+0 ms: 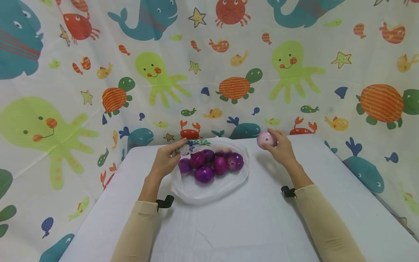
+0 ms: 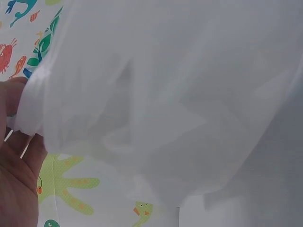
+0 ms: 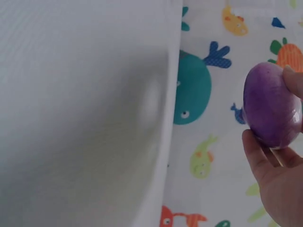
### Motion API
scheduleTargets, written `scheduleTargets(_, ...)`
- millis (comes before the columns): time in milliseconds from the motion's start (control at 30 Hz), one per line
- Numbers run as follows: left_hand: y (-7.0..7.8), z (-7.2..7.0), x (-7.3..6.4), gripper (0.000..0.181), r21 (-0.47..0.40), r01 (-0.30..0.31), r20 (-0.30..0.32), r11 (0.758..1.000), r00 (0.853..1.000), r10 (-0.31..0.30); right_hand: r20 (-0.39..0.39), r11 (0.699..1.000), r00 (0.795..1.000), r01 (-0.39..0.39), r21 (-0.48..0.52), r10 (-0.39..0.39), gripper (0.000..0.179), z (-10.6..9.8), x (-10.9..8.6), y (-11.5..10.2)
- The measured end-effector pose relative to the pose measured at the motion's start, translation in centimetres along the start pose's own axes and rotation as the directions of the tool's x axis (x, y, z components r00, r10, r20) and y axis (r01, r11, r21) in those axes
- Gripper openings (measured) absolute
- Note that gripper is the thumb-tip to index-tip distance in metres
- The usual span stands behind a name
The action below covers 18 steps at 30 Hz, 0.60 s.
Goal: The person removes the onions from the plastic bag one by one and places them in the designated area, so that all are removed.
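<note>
- The left hand (image 1: 165, 160), left of centre in the head view, has its fingers bent and pinches the edge of a white plastic bag (image 1: 209, 193); the left wrist view shows the thin sheet between thumb and fingers.
- The bag spreads over the middle of the frame, with green and blue print near its upper left edge.
- Seven purple onions (image 1: 204, 175) sit clustered in the bag, several touching one another.
- The right hand (image 1: 282, 149), right of centre, is closed only as far as the thing it grips: a single onion (image 1: 266, 139), thumb on one side and fingers on the other.
- That onion is right of the bag and apart from it, in front of the patterned cloth (image 1: 203, 85) that fills the upper frame.
- A white-covered desk (image 1: 235, 233) takes up the lower middle.
- Beige sleeves (image 1: 327, 222) enter from the bottom, a black device (image 1: 288, 191) at each wrist.
</note>
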<state>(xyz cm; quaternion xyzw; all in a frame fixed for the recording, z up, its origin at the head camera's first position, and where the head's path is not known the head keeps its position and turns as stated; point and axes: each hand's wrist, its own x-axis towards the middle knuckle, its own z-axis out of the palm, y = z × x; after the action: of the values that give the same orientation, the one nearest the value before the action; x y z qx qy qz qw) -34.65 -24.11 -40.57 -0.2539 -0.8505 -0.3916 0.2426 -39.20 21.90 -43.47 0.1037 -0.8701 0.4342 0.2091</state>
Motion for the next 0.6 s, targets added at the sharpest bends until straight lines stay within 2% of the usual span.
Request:
scheduleTargets(167,-0.1,0.0,0.0,0.054,-0.001,0.005,0.002,1.0,1.0,-0.005,-0.012,0.994,0.994,-0.106,0.0,0.106,0.071,-0.5,-0.1,1.5)
scheduleTargets(400,0.0,-0.1,-0.1,0.054,0.001,0.007,0.001,1.0,1.0,-0.007,-0.051,0.967,0.966,-0.252,0.045,0.255,0.074,-1.9,-0.2,3.1)
scheduleTargets(500,0.1,-0.1,-0.1,0.054,-0.005,0.009,0.002,1.0,1.0,-0.009,-0.079,0.943,0.943,-0.315,0.111,0.325,0.075,-2.5,-0.3,3.5)
scheduleTargets(600,0.2,-0.2,0.0,0.054,-0.007,0.001,0.001,1.0,1.0,-0.001,-0.12,0.905,0.906,-0.381,0.187,0.406,0.075,-3.0,-0.3,4.0)
